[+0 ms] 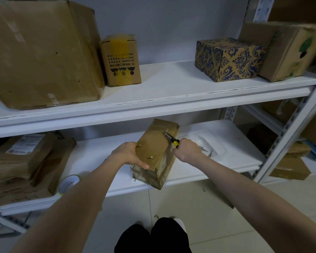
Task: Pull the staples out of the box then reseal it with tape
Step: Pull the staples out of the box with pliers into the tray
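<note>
**Left hand (128,154) and right hand (189,149) flank the box (157,152)**

It lies centre frame on the lower shelf (226,161). Left hand grips its left edge; right hand, at its right edge, clenches yellow-handled pliers (175,142), tip on the top face. Staples (150,157) stick out of it

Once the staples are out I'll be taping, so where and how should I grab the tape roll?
Probably from above: the tape roll lies flat near the lower shelf's front edge, open core facing up. Hook fingers into the core, thumb on the outer rim. It sits left of the box, nearer the left hand.
</note>
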Available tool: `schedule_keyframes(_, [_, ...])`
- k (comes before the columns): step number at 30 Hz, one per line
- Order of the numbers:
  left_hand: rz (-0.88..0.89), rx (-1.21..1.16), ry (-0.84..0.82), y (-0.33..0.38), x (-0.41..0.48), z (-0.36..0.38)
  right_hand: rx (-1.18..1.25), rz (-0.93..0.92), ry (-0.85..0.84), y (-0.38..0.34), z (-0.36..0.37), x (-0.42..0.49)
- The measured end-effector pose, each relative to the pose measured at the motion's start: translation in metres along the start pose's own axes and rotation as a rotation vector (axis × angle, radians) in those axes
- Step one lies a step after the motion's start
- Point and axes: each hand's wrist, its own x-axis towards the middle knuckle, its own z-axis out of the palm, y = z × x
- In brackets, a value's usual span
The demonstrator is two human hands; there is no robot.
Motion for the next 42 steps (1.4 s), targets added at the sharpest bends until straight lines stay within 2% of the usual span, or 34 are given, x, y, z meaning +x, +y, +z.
schedule_keyframes(4, [-0.003, -0.025, 0.008, -0.001, 0.002, 0.002, 0.197, 0.075, -0.063, 0.000, 0.005, 0.002])
schedule_keyframes(9, [0.010, -0.020, -0.018, 0.000, 0.004, 0.004, 0.297, 0.101, -0.059, 0.005, 0.014, 0.007])
schedule_keyframes(12, [0.010, -0.020, -0.028, 0.000, 0.004, 0.004, 0.269, 0.097, 0.004, 0.006, 0.024, 0.006])
schedule_keyframes(15, [0.010, -0.055, -0.032, 0.000, 0.003, 0.002, 0.071, 0.029, 0.177, 0.011, 0.029, 0.006])
schedule_keyframes(16, [0.014, -0.070, -0.026, 0.001, 0.002, 0.002, 0.096, 0.034, 0.195, 0.014, 0.027, 0.008])
schedule_keyframes(19, [0.015, -0.083, -0.008, 0.003, 0.001, 0.002, 0.238, 0.086, 0.146, 0.023, 0.014, 0.018])
schedule_keyframes(25, [-0.017, -0.010, 0.063, 0.010, -0.007, 0.011, 0.240, 0.220, 0.142, 0.065, 0.003, 0.023])
schedule_keyframes(30, [-0.066, 0.038, 0.127, 0.028, -0.008, 0.024, 0.146, 0.388, 0.129, 0.100, 0.003, 0.020])
schedule_keyframes(37, [-0.058, -0.059, 0.043, 0.039, -0.005, 0.019, -0.040, 0.455, 0.074, 0.117, 0.006, 0.024])
schedule_keyframes(42, [0.118, 0.175, -0.020, 0.040, -0.007, 0.011, -0.182, 0.406, 0.111, 0.113, 0.009, 0.027])
